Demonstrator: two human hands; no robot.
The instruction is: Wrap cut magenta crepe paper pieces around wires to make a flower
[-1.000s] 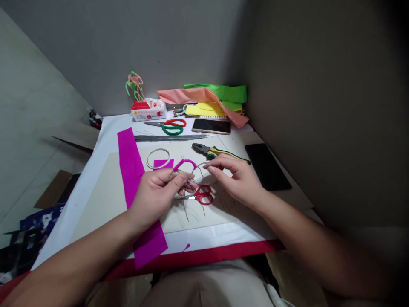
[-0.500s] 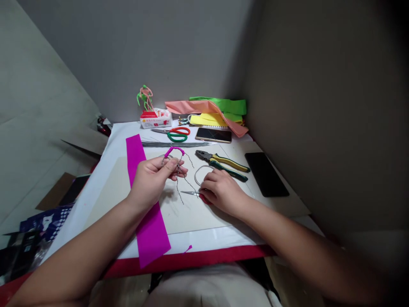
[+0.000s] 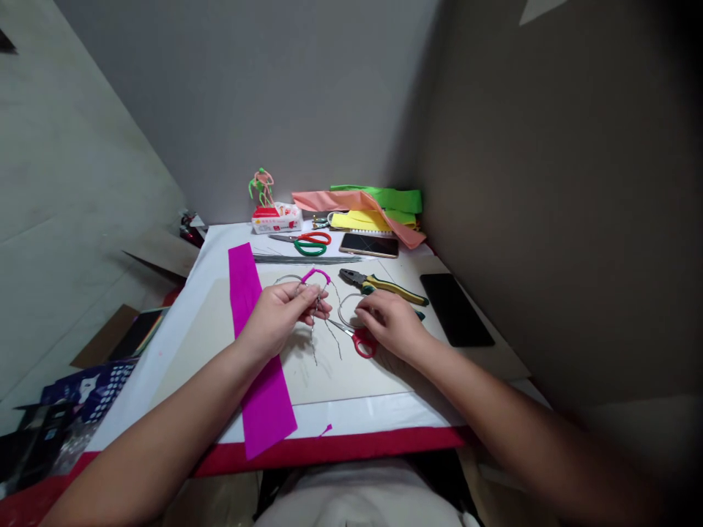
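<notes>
My left hand [image 3: 291, 311] is closed in a pinch on a twisted wire figure [image 3: 334, 340]. Purple crepe paper wraps its arched top, and bare wire legs hang below the fingers. My right hand [image 3: 392, 320] is closed, its curled fingers at the right edge of a coil of wire [image 3: 340, 313]. Just below those fingers lie small scissors with red handles [image 3: 364, 344], blades toward the left. Pliers with yellow and green handles [image 3: 398, 289] are partly behind my right hand. A long purple crepe paper strip [image 3: 269, 395] passes under my left wrist.
Red-and-green-handled scissors [image 3: 310, 244], a bundle of straight wires [image 3: 307, 259] and a phone [image 3: 369, 245] lie farther back. A black phone [image 3: 455, 309] is at the right. Behind are coloured crepe paper strips [image 3: 378, 212] and a small box [image 3: 277, 222] with a green-and-pink figure [image 3: 262, 189].
My right hand has moved up off the red scissors, whose handles now show, and they have shifted slightly. The left hand keeps its hold on the wire figure. The view has tilted slightly.
</notes>
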